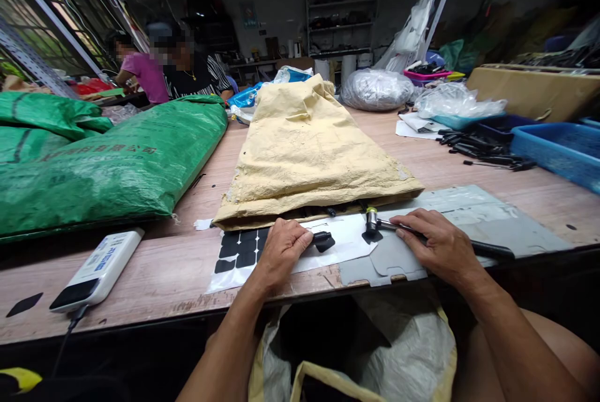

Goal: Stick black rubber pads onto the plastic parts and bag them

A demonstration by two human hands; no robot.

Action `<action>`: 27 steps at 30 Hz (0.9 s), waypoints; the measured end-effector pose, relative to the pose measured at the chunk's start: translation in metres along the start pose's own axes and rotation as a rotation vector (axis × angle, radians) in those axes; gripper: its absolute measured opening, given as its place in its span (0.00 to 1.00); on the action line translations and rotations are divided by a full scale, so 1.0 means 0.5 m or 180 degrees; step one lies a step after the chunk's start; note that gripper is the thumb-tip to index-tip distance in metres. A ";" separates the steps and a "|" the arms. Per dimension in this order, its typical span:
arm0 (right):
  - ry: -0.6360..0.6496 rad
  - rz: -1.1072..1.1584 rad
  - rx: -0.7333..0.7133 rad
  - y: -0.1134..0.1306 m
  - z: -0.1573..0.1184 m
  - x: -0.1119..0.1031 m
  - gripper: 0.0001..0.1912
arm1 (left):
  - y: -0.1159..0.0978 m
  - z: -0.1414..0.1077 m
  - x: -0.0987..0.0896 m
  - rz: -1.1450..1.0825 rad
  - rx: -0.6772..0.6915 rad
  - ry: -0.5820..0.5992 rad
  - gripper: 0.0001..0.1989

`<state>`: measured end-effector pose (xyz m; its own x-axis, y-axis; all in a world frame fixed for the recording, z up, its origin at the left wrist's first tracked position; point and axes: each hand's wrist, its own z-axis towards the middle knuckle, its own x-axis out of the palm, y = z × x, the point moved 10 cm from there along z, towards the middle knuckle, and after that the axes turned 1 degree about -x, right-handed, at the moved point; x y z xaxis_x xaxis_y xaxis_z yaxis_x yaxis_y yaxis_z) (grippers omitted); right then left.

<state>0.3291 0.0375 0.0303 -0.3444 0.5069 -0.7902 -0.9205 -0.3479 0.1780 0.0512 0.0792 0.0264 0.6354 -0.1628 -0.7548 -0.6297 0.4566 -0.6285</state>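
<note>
My left hand (284,251) is closed around a short black cylindrical part (322,237), whose end sticks out to the right over a small black patch. In my right hand (435,242) is a small hammer (371,222) with a metal head, a yellow end and a black handle. Its head stands on or just above another black patch (372,237). Beneath both hands lies a white backing sheet (344,239) with black squares at its left, partly over a grey board (473,217). Just behind, black parts peek from the mouth of a yellow sack (300,158).
A green sack (117,164) and a white power bank (100,271) with a cable lie left. Black parts (487,149) are piled beside a blue basket (557,152) at right. Below the table edge hangs an open sack (412,352). Two people (192,74) sit back left.
</note>
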 end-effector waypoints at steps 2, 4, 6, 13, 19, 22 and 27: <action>-0.0004 -0.0015 -0.0015 0.001 -0.001 0.000 0.12 | -0.044 -0.028 -0.003 -0.0437 0.0140 0.0125 0.15; -0.0007 -0.0010 -0.0031 0.001 -0.003 0.001 0.12 | -0.095 -0.069 0.024 -0.0964 0.0226 0.0603 0.13; -0.0006 -0.0002 -0.0039 0.001 -0.004 0.001 0.12 | -0.132 -0.120 0.080 -0.1111 0.0195 0.1243 0.12; -0.0027 -0.0012 -0.0002 0.000 -0.004 -0.001 0.12 | 0.009 -0.231 0.274 0.0380 -0.0980 0.1827 0.10; 0.0021 0.0036 0.0017 -0.001 -0.003 -0.001 0.13 | -0.073 -0.207 0.235 -0.0134 -0.0510 0.2012 0.14; 0.0022 0.0058 0.0009 -0.002 -0.004 0.000 0.14 | -0.137 -0.121 0.152 -0.0489 -0.0079 0.1689 0.10; -0.0042 0.0019 0.0034 -0.001 -0.004 -0.004 0.13 | -0.083 0.074 0.029 0.0753 0.0061 0.0083 0.15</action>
<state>0.3306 0.0352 0.0307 -0.3523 0.5153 -0.7813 -0.9203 -0.3426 0.1890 0.1033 0.0903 0.0486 0.4592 -0.0718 -0.8854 -0.7509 0.5011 -0.4301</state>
